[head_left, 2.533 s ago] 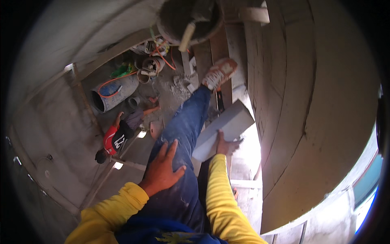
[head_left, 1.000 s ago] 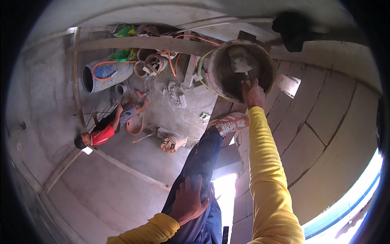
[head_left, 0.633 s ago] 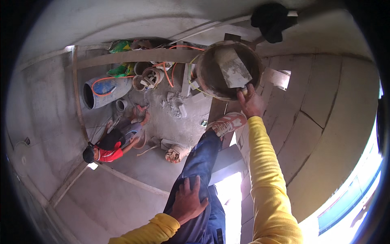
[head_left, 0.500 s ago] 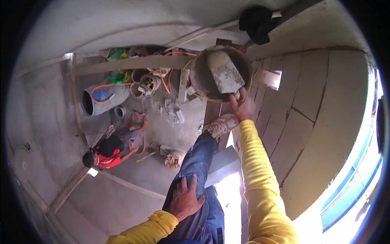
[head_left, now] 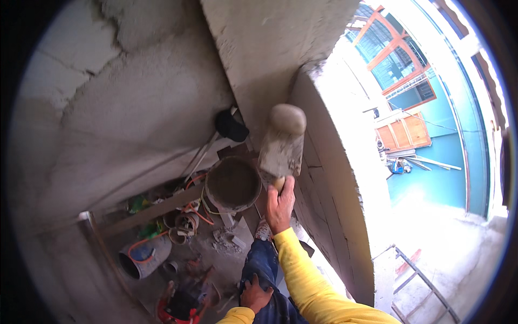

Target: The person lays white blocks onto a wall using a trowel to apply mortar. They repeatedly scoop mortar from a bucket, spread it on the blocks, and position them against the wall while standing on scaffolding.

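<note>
The floor (head_left: 202, 246) below me
On my left it carries a drum (head_left: 144, 256) on its side, buckets (head_left: 187, 223) near it and, right of those, pale rubble (head_left: 229, 241).

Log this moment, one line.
right hand: holding trowel loaded with grey mix | left hand: on leg | bucket: left of trowel

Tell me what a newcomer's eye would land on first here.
Probably the trowel near the middle, gripped by the right hand, with a rounded grey lump at its far end. Next, perhaps, the bright blue-green wall at the far right. Then the round bucket left of the trowel, with grey material inside.
</note>
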The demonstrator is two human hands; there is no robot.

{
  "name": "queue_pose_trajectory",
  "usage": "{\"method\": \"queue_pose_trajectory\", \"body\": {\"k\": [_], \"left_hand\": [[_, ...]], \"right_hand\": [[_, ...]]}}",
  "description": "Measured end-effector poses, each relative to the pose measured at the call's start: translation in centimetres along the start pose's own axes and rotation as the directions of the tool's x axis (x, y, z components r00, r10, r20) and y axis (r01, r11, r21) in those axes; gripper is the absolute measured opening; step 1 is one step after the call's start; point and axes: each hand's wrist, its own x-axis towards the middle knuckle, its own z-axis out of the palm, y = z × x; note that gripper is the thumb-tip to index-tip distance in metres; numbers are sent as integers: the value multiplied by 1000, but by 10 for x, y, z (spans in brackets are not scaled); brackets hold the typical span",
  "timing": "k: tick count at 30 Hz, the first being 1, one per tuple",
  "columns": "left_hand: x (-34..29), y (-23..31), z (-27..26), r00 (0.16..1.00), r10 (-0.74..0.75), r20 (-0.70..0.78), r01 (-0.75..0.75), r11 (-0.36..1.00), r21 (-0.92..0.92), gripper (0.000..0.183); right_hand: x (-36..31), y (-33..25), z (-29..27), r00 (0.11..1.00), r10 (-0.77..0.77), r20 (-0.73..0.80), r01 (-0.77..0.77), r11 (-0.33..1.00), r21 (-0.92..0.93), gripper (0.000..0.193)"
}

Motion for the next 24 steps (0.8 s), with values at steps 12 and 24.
{"method": "queue_pose_trajectory", "body": {"k": [12,24], "left_hand": [[56,-34,17,986,147,-74,-137,983,123,107],[95,-66,34,914,338,-223,-315,940,133,103]], "right_hand": [[175,-84,50,941,66,-333,-12,987,160,53],[191,-191,65,882,-91,-461,137,988,65,57]]}}
